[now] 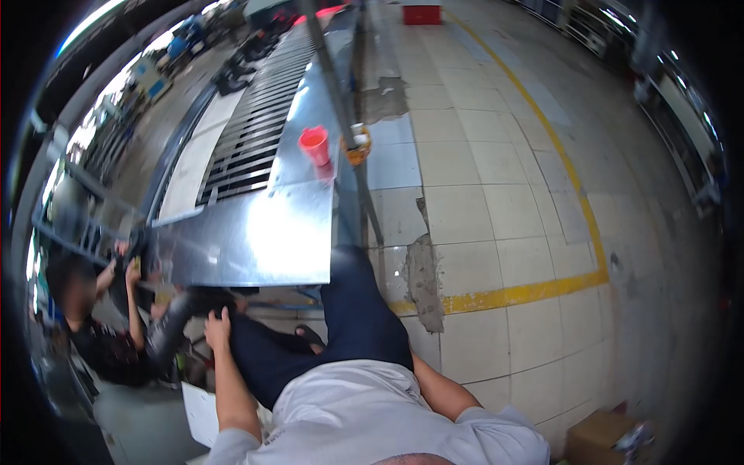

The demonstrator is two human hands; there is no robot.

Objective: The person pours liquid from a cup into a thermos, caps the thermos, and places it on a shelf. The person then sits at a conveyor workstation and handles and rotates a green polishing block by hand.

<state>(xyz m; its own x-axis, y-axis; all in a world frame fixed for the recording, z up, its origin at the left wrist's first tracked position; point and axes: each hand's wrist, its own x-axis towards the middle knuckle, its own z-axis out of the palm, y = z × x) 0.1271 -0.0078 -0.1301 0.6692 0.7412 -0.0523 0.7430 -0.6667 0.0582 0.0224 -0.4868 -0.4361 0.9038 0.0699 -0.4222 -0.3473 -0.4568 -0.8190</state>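
Note:
My left hand (219, 329) rests against the outer side of my left knee, in dark blue trousers (260, 353). Its fingers are stretched out, and nothing is plainly held. Close by it are dark, shiny shapes (182, 318), partly under the table's edge; I cannot make out what they are. My right forearm (443, 387) goes down beside my right hip, and the hand itself is hidden. Before my knees stands a shiny metal table (256, 240). A red plastic cup (314, 146) stands on its metal side strip, away from both hands.
A slatted roller conveyor (252, 124) runs on from the table, with dark items (236, 70) beside it. A metal post (329, 74) carries an orange holder (357, 145). At the left sits a co-worker (108, 341). A cardboard box (601, 438) lies at lower right.

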